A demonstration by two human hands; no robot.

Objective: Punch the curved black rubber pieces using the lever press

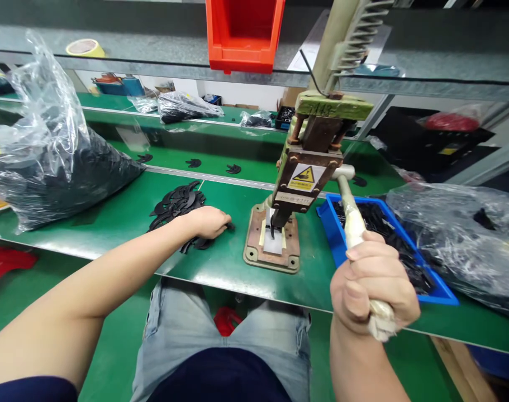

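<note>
My right hand (374, 282) is wrapped round the tape-covered lever (353, 219) of a green hand press (307, 167). Under the ram of this press a small black piece (272, 229) stands on a pale plate (273, 244). Over the bench to the left, my left hand (212, 221) pinches a small black plastic part (230, 226), mostly hidden by the fingers. Beside and partly behind that hand lies a loose pile of curved black plastic parts (176, 202).
A blue bin (332, 234) of black pieces stands right of the press, beside a clear plastic bag (480, 240). At left slumps a large bag (65, 162) of dark parts. Several black parts lie on the green strip behind. A red bin (243, 56) hangs overhead.
</note>
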